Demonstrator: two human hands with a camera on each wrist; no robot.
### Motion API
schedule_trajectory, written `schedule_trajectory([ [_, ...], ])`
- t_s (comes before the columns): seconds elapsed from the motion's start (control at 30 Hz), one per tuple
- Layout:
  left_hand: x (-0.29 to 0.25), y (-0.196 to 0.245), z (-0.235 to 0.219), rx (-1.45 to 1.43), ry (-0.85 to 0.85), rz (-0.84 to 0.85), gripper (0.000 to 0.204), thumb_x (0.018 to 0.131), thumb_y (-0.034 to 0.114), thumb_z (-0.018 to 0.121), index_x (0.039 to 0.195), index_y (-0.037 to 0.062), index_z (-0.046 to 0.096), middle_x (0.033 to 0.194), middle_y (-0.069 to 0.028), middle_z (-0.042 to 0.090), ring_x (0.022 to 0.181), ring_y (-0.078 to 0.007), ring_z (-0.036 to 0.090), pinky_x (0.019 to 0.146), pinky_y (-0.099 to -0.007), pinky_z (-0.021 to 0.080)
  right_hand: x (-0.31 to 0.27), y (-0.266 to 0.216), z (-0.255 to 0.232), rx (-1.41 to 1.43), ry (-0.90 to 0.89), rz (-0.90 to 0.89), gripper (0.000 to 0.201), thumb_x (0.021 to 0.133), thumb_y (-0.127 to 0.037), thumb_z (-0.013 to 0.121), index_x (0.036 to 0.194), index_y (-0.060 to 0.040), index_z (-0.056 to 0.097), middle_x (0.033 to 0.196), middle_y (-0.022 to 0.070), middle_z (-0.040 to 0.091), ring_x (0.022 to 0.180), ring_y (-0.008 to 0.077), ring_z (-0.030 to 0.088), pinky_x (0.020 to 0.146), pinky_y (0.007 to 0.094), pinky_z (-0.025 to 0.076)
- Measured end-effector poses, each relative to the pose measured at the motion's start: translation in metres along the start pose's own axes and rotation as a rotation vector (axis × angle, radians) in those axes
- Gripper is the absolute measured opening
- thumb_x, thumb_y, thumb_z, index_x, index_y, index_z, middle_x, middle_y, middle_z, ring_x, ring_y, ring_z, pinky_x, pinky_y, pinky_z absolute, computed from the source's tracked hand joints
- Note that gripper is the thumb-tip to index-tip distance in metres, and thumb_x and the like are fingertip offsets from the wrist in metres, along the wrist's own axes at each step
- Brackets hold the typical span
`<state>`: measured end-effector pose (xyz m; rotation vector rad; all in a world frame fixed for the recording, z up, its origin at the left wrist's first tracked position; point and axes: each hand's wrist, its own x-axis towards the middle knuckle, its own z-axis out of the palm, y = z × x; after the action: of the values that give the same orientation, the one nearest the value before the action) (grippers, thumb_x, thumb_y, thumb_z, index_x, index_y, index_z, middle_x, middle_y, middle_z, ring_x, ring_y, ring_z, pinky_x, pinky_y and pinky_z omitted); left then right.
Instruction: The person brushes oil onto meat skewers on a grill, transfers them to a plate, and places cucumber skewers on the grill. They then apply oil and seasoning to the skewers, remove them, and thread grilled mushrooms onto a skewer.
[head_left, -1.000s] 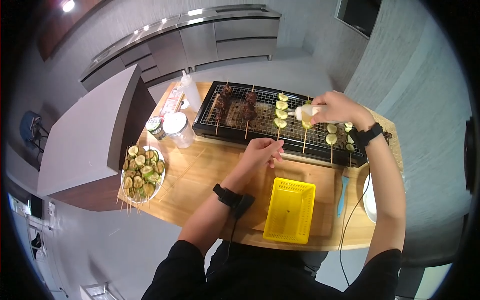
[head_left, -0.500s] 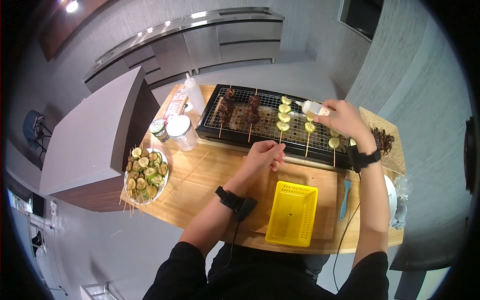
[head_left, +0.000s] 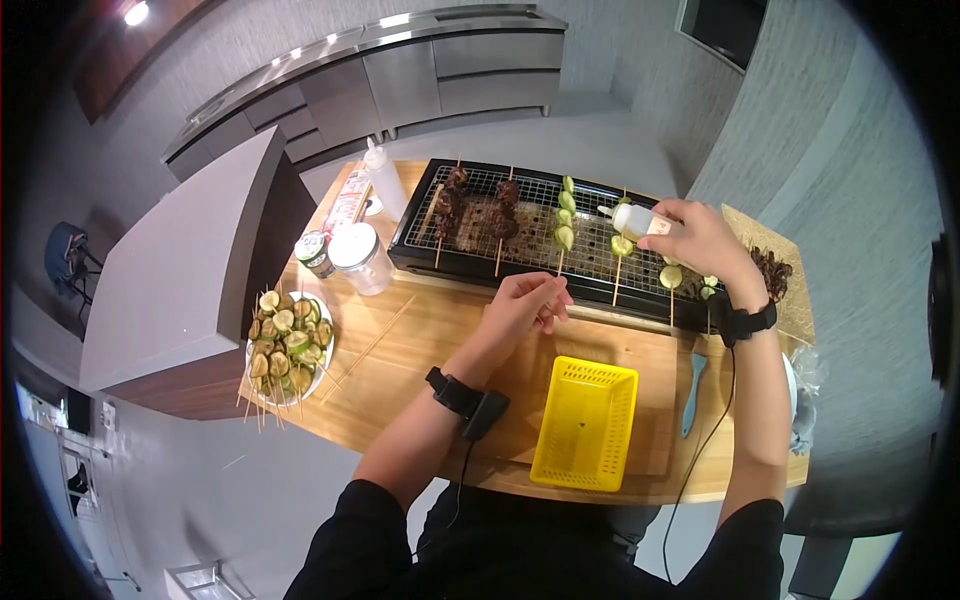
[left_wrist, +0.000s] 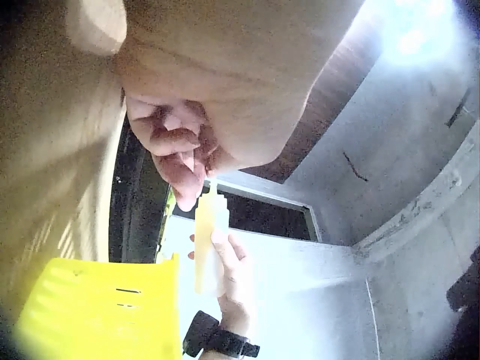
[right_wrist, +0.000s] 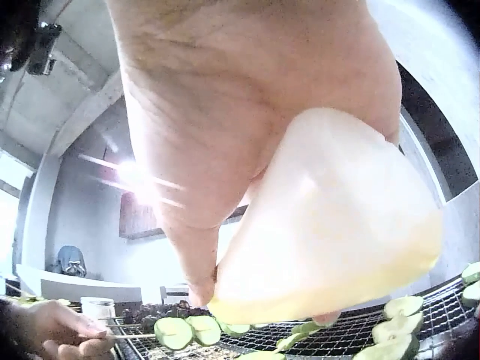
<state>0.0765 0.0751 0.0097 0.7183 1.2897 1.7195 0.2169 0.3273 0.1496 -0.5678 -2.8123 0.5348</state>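
My left hand [head_left: 525, 305] pinches the stick end of a zucchini skewer [head_left: 565, 238] on the grill [head_left: 420, 255]; the slices stand partly on edge. In the right wrist view that left hand [right_wrist: 56, 330] grips the stick beside round green slices [right_wrist: 174, 334]. My right hand [head_left: 705, 240] holds a squeeze bottle [head_left: 634, 221] sideways above the grill, its nozzle pointing left between two zucchini skewers. Yellowish liquid lies along the lower side of the bottle [right_wrist: 322, 225]. From the left wrist, the bottle [left_wrist: 211, 244] shows beyond the left fingers.
Two dark meat skewers [head_left: 505, 210] lie on the grill's left half. A yellow basket [head_left: 583, 425], a blue brush [head_left: 693, 395], a plate of zucchini skewers [head_left: 325, 350], a lidded jar [head_left: 362, 260] and a clear bottle [head_left: 384, 180] stand or lie around it. Dark skewers rest at far right.
The bottle has moved right, away from the skewer in my left hand. That skewer's slices have turned from facing up to partly on edge. The left hand has kept its place.
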Motion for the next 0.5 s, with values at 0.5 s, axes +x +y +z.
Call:
schedule_trajectory([
  [0.5, 0.006, -0.011, 0.0, 0.057, -0.012, 0.017, 0.037, 0.11, 0.03, 0.058, 0.095, 0.0002, 0.073, 0.075, -0.0034, 0.069, 0.062, -0.0086, 0.06, 0.057, -0.0228, 0.046, 0.011, -0.023, -0.009, -0.092, -0.178, -0.224, 0.048, 0.077, -0.037, 0.09, 0.106, -0.0019, 0.076, 0.09, 0.017, 0.077, 0.085, 0.0335, 0.074, 0.076, 0.0417, 0.055],
])
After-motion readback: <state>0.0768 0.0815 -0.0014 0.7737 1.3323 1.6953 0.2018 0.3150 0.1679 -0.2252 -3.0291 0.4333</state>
